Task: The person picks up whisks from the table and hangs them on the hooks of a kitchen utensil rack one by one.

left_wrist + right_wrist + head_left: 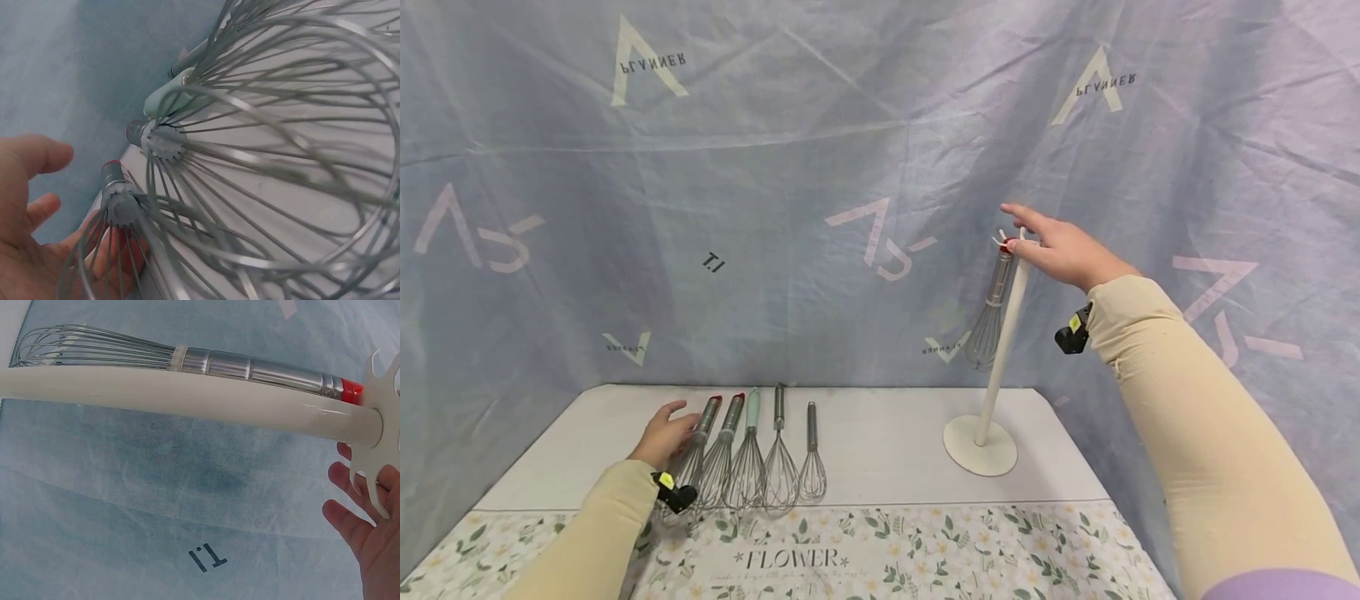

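A whisk (998, 283) with a steel handle and red end hangs, wires down, from the hooked top of a white stand (1006, 333). My right hand (1063, 250) is up at that top, index finger stretched out and thumb beside the whisk's red end. The right wrist view shows its fingers spread around the white hooks (372, 481). On the table, my left hand (664, 437) is at the leftmost red-ended whisk (702, 433). In the left wrist view, its thumb and fingers (47, 156) are apart, some seen behind that whisk's wires.
To the right of the left hand lie another red-ended whisk (728, 442), a mint-handled whisk (752, 412), a steel whisk (779, 408) and a smaller whisk (812, 425). The stand's round base (962, 450) sits on the table's right side. A floral cloth (955, 550) covers the front; a grey-blue curtain (775, 208) hangs behind.
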